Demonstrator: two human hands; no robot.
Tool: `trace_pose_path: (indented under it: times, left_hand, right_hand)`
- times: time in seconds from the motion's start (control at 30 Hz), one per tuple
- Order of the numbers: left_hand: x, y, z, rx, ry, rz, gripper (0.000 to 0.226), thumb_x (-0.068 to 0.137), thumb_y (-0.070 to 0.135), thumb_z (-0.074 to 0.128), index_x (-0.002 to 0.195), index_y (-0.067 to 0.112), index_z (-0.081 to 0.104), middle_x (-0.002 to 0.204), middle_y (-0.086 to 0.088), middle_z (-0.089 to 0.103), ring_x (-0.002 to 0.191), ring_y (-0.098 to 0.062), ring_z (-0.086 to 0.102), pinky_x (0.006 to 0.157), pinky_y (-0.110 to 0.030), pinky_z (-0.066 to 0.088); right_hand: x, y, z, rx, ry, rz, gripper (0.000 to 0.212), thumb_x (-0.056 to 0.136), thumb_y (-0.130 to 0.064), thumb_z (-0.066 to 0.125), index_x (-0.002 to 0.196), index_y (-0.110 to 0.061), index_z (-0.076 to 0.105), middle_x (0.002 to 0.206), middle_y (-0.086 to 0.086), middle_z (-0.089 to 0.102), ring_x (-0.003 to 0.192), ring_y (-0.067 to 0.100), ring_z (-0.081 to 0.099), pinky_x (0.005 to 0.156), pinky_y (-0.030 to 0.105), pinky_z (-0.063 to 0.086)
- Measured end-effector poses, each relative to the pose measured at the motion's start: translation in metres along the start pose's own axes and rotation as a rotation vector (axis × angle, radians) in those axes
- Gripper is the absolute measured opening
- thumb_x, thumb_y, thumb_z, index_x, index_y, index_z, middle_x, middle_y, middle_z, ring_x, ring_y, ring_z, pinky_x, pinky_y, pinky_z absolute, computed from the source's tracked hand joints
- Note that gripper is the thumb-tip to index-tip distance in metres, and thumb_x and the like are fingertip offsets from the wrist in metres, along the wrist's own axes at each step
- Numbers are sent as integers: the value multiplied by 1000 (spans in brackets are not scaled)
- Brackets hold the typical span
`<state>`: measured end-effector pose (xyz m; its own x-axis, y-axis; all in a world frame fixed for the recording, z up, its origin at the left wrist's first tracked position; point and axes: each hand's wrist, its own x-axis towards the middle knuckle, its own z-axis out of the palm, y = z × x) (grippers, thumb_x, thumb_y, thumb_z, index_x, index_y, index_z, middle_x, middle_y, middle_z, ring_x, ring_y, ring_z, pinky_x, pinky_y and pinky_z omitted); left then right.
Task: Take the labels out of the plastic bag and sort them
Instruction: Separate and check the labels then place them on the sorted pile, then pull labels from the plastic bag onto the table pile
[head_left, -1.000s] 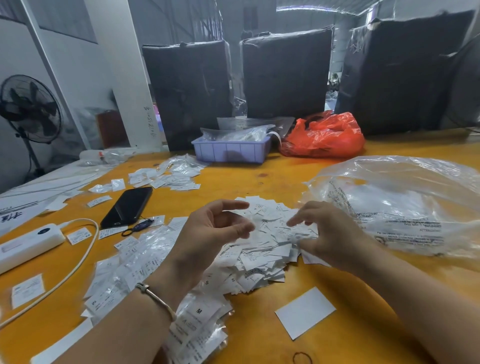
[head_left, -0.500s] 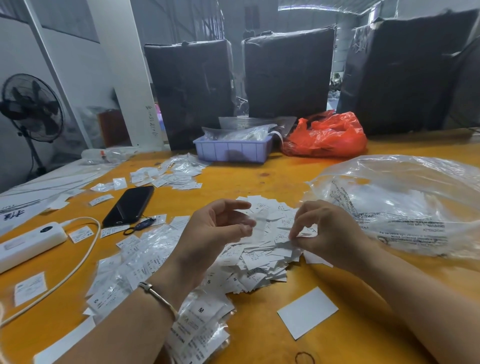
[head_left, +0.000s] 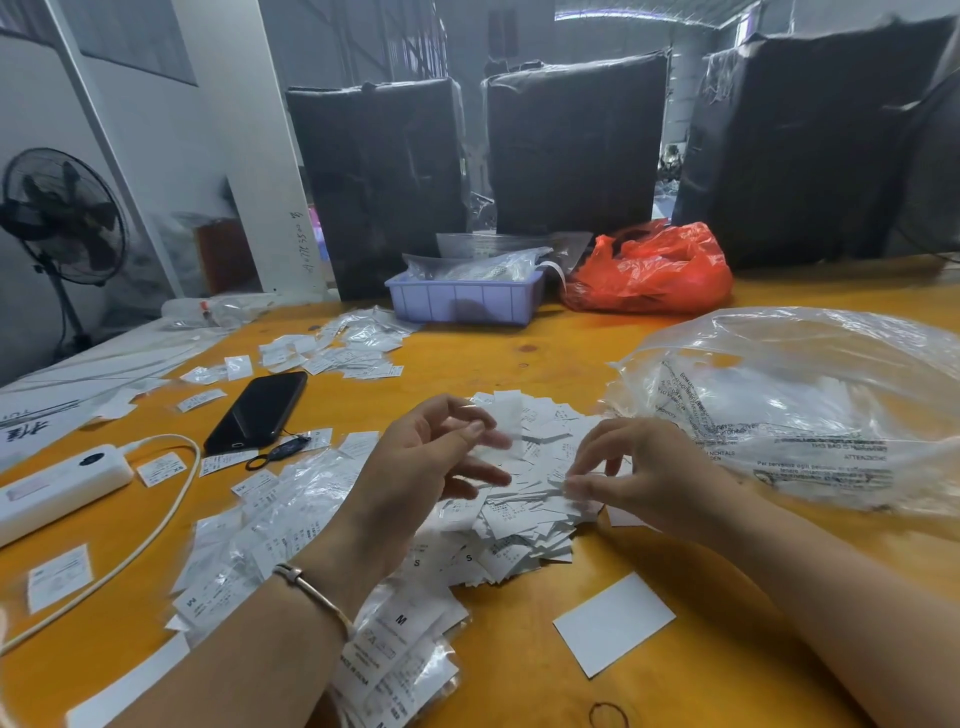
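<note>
Pinched between the thumb and fingertips of the right hand (head_left: 644, 467), a few white labels lift off the right edge of the loose pile of labels (head_left: 524, 493) at the centre of the frame. Just left of it, the left hand (head_left: 415, 467) holds one blurred label (head_left: 501, 436) between thumb and forefinger above the same pile, its other fingers loosely spread.

At the bottom of the frame, small clear packets of labels (head_left: 395, 654) (sizes M and S can be read) lie under the left wrist, which wears a thin bracelet (head_left: 311, 592). A blank white card (head_left: 613, 623) rests on the yellow table (head_left: 519, 358) at lower right, with a rubber band (head_left: 608, 714) below it.

Right of centre, the big clear plastic bag (head_left: 810, 405) sits crumpled just beside the pile. On the left side lie a black phone (head_left: 257, 410) and a white power strip (head_left: 57, 483) with its cord.

Farther back, more scattered labels spread toward a lilac tray (head_left: 462, 301) and a red bag (head_left: 649, 270). Dark wrapped bales (head_left: 571, 150) stand behind them, and a fan (head_left: 62, 218) stands at upper left.
</note>
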<state>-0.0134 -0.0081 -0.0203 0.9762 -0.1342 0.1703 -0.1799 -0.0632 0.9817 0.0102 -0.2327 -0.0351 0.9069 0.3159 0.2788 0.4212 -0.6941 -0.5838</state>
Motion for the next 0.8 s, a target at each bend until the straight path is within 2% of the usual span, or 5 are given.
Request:
trace_pose_path:
  times: [0.2, 0.33, 0.53, 0.7, 0.8]
  left_hand:
    - [1, -3, -1, 45, 8, 9, 18, 88, -6, 62, 93, 10, 65, 86, -8, 74, 68, -14, 66, 56, -22, 48]
    - [0, -3, -2, 59, 37, 33, 18, 82, -2, 70, 84, 15, 71, 77, -3, 72, 66, -10, 63, 55, -18, 45]
    - [-1, 0, -1, 61, 49, 71, 10, 71, 28, 79, 80, 24, 79, 79, 3, 74, 64, 2, 56, 58, -12, 43]
    - [-3, 3, 1, 5, 7, 105, 19, 69, 35, 76, 79, 19, 72, 97, -3, 77, 92, -15, 71, 75, -23, 53]
    - [-5, 4, 2, -10, -36, 144, 17, 80, 21, 74, 86, 7, 67, 91, -11, 77, 87, -25, 74, 72, -27, 56]
  right_hand:
    - [1, 1, 1, -2, 85, 8, 7, 83, -21, 71, 79, -19, 76, 72, -5, 68, 68, 14, 61, 70, 43, 53]
    - [-2, -3, -5, 202, 197, -27, 9, 86, -13, 68, 79, -11, 73, 52, 4, 66, 46, 23, 62, 49, 31, 53]
    - [-7, -10, -16, 715, 153, 87, 13, 90, -10, 61, 84, -3, 69, 75, 13, 74, 68, 28, 72, 53, 23, 54]
    - [-8, -14, -17, 774, 172, 170, 15, 74, -14, 76, 82, -2, 71, 74, 15, 73, 68, 28, 72, 54, 22, 54]
    - [-8, -16, -19, 839, 231, 201, 31, 64, -11, 79, 93, -8, 71, 74, 16, 73, 65, 23, 72, 52, 20, 52]
